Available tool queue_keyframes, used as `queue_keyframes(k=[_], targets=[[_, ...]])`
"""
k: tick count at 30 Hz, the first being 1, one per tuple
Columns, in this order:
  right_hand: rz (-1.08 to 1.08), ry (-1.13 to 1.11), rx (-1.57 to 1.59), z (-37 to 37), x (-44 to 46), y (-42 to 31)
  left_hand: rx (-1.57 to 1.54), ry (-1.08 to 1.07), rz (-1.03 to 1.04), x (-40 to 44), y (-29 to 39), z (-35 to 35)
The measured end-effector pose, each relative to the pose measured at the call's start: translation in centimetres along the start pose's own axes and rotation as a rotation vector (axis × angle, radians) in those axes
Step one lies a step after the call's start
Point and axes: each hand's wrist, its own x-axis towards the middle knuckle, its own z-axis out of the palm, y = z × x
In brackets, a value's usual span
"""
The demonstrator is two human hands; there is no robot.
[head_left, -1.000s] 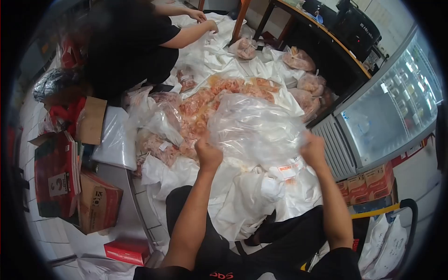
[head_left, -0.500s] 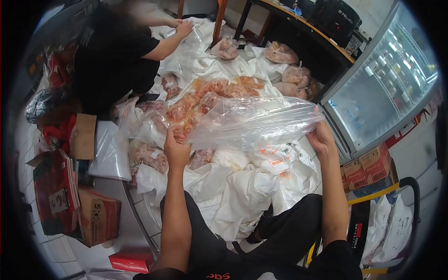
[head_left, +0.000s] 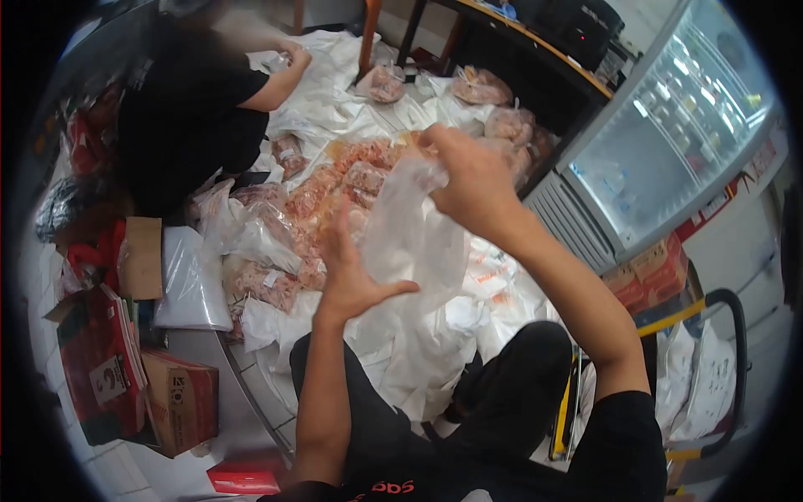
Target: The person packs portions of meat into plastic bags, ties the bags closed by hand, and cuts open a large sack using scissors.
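A clear plastic bag (head_left: 416, 230) hangs upright in front of me. My right hand (head_left: 475, 177) grips its upper edge, with fingers bent over the plastic. Beside the bag's left side, my left hand (head_left: 351, 272) is spread, thumb out and fingers pointing up; it is slightly blurred. Behind the hands lies a pile of bagged raw meat pieces (head_left: 314, 201) on white sacks (head_left: 368, 351). Part of that pile is hidden by the bag and my right hand. A sealed bag of meat (head_left: 266, 283) lies at the pile's near left.
Another person in black (head_left: 188, 117) crouches at the far left. A glass-door fridge (head_left: 652, 151) stands right, near a desk (head_left: 544, 42). Cardboard boxes (head_left: 180, 397) and a stack of plastic sheets (head_left: 191, 280) are left. A yellow-and-black trolley handle (head_left: 736, 335) is right.
My right hand has moved left and up, and the bag went from stretched sideways to hanging. My left hand has let go of the bag and spread. The view has shifted slightly.
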Motion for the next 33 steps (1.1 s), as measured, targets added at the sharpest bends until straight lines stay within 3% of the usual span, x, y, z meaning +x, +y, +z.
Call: queue_keyframes(k=[2,3,4,6,8,10,11,13,14,16,17,19,21,22,24,26,27,28,29,30,32,33], targets=[[-0.041,-0.04,0.04,0.7,0.3,-0.4,-0.064,-0.073,-0.13,-0.2,0.9,1.3],[-0.054,-0.095,0.053,1.0,0.0,-0.5,-0.126,0.147,-0.131,-0.3,-0.2,3.5],[-0.059,-0.155,0.068,1.4,-0.6,-0.5,-0.111,0.129,-0.132,-1.0,-2.2,4.0],[-0.067,-0.141,0.007,2.8,-3.1,2.6,-0.201,0.219,-0.351,-1.2,-4.8,3.2],[-0.163,-0.083,-0.212,4.0,-5.5,7.6,-0.211,0.307,-0.391,0.2,-3.9,1.0],[-0.042,-0.124,-0.23,5.6,-9.1,11.2,-0.202,0.394,-0.444,-0.1,-3.5,0.6],[-0.049,-0.119,-0.215,6.7,-10.3,12.1,-0.02,0.41,-0.333,-0.3,-3.6,1.4],[0.615,-0.468,0.315,8.4,-12.1,13.1,0.301,0.424,-0.207,-0.9,-4.5,2.5],[0.614,-0.471,0.327,8.5,-11.9,12.8,0.312,0.421,-0.208,-1.4,-5.5,2.7],[1.266,-0.228,1.298,8.6,-11.0,11.2,0.346,0.185,-0.322,-2.6,-8.2,2.4],[1.233,-0.138,1.365,9.7,-11.0,11.3,0.361,0.181,-0.331,-3.3,-9.5,3.0],[1.15,-0.249,1.239,10.4,-10.8,10.8,-0.508,0.174,-0.758,-3.7,-11.5,4.0],[1.059,-0.34,1.118,10.7,-10.5,10.8,-0.662,0.297,-0.838,-3.3,-10.7,2.6],[0.725,-0.392,0.798,10.9,-10.6,11.0,-0.831,0.413,-0.913,-3.1,-10.6,2.0],[0.062,-0.44,0.14,11.3,-11.1,11.7,-0.751,0.468,-0.925,-3.9,-12.0,0.0],[-0.013,-0.46,0.013,13.9,-11.4,13.4,-0.656,0.558,-0.782,-3.9,-11.3,-1.3],[0.099,-0.659,0.303,15.1,-10.9,14.3,-0.651,0.566,-0.782,-4.1,-10.9,-1.9],[0.208,-0.855,0.595,16.1,-10.5,15.1,-0.404,0.37,-0.643,-4.4,-10.5,-2.5],[0.547,-1.012,1.38,16.0,-9.8,14.7,-0.156,0.174,-0.503,-4.9,-10.1,-3.1],[0.536,-1.026,1.386,16.1,-9.4,14.4,-0.144,0.185,-0.51,-5.5,-9.8,-3.8],[0.602,-0.73,2.323,16.8,-8.9,14.1,0.074,-0.137,-0.79,-6.9,-9.5,-5.1],[0.648,-0.656,2.342,17.4,-9.1,13.8,-0.25,-0.054,-0.981,-7.3,-9.5,-5.3]])
